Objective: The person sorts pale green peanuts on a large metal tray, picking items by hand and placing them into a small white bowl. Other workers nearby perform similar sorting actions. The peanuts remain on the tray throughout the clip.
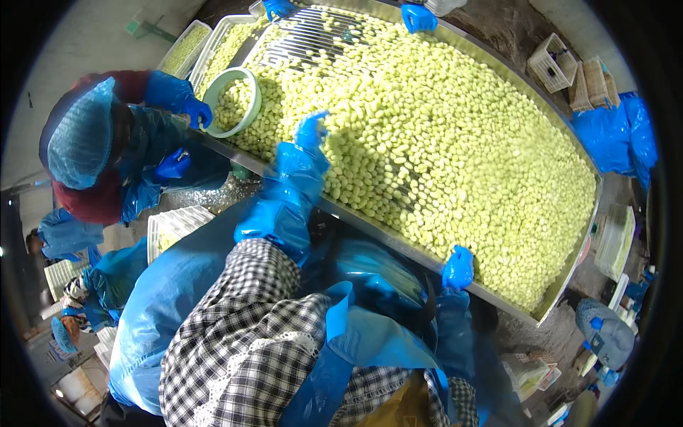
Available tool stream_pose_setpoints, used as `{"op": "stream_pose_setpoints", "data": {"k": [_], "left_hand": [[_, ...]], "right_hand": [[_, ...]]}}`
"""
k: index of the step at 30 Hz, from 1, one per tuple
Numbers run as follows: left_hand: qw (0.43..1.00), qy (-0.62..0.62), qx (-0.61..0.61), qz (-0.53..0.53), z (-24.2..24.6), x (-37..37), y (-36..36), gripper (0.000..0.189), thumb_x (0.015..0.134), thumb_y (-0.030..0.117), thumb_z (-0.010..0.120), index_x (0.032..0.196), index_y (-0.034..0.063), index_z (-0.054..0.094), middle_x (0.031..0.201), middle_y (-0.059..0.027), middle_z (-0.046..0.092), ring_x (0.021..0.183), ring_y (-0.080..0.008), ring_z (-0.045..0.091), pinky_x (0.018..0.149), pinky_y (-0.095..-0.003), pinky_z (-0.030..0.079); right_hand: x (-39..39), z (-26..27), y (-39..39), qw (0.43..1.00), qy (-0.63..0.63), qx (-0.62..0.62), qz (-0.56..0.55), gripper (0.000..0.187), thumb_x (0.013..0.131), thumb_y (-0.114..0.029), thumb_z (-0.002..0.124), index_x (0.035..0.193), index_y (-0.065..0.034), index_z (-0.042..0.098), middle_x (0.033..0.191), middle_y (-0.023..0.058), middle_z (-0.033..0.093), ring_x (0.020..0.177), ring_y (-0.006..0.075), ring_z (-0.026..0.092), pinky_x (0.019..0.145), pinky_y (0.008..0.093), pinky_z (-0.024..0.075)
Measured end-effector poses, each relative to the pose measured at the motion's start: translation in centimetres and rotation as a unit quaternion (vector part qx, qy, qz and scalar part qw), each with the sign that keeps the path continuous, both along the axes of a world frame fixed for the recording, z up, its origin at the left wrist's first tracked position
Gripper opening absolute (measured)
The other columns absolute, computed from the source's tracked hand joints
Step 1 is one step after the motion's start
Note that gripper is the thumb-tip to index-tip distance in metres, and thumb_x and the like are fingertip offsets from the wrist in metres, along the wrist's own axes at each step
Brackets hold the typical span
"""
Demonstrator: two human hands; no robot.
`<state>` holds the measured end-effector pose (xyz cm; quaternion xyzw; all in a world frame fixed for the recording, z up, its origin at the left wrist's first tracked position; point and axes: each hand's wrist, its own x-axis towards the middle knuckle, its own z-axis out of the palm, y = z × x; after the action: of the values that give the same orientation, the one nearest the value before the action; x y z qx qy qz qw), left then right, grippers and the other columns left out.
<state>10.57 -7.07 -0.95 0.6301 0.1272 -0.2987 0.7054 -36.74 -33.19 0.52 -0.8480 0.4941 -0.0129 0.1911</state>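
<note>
A large metal sorting table (373,216) with a slatted bed holds a thick layer of pale green oval fruits or beans (427,101). My left hand (311,129), in a blue glove and plastic sleeve, reaches over the near side of the layer; it is motion-blurred, and whether it holds anything is unclear. At the near rim rests my right hand (458,268), blue-gloved, its fingers curled at the edge of the layer; what lies inside them is hidden. A pale green round basin (255,101) with some of the same produce lies tilted to the left of my left hand.
A co-worker in a blue hair net (80,133) is at the left, gloved hands near the basin. Other people's gloved hands (419,18) are at the far rim. White crates (227,26) with produce stand at the upper left, another crate (181,219) behind the co-worker. Empty-looking crates (553,63) lie upper right.
</note>
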Motion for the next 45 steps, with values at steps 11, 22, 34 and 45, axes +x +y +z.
{"op": "stream_pose_setpoints", "data": {"k": [11,22,34,45], "left_hand": [[0.884,-0.387,0.254,0.062,9.3,8.6,8.3,0.033,0.1,0.033,0.047,0.113,0.0093,0.064,0.1,-0.0144,0.067,0.081,-0.028,0.067,0.073,-0.0419,0.056],[0.779,-0.184,0.228,-0.555,-6.4,-13.5,-8.4,0.022,0.085,0.027,0.065,0.104,0.0168,0.07,0.105,-0.0145,0.064,0.093,-0.0367,0.062,0.081,-0.0465,0.05],[0.579,-0.302,0.324,-0.684,-7.4,-14.0,-9.1,0.026,0.09,0.033,0.06,0.099,0.0105,0.07,0.094,-0.0166,0.068,0.086,-0.035,0.065,0.073,-0.0459,0.05],[0.677,-0.18,0.343,-0.626,-10.2,-14.9,-9.3,0.031,0.087,0.036,0.055,0.093,0.0095,0.069,0.096,-0.0184,0.069,0.085,-0.0348,0.066,0.072,-0.047,0.051]], "right_hand": [[-0.6,-0.8,0.0,1.0,-0.003,-0.026,-0.002,0.016,0.088,-0.023,0.056,0.096,-0.0205,0.069,0.1,0.0086,0.067,0.09,0.0315,0.064,0.077,0.0442,0.0495],[0.5,0.6,0.6,0.997,0.015,-0.069,-0.011,0.013,0.085,-0.02,0.059,0.09,-0.0244,0.07,0.094,0.0051,0.068,0.08,0.0299,0.065,0.069,0.0442,0.0501],[0.7,1.0,0.7,0.994,-0.072,-0.076,-0.014,0.012,0.085,-0.017,0.059,0.089,-0.0203,0.07,0.086,0.0064,0.068,0.08,0.0281,0.066,0.071,0.0422,0.0521],[0.8,1.0,0.7,0.996,-0.052,-0.062,-0.024,0.014,0.085,-0.017,0.058,0.089,-0.0203,0.071,0.087,0.0083,0.069,0.081,0.029,0.065,0.071,0.0423,0.052]]}}
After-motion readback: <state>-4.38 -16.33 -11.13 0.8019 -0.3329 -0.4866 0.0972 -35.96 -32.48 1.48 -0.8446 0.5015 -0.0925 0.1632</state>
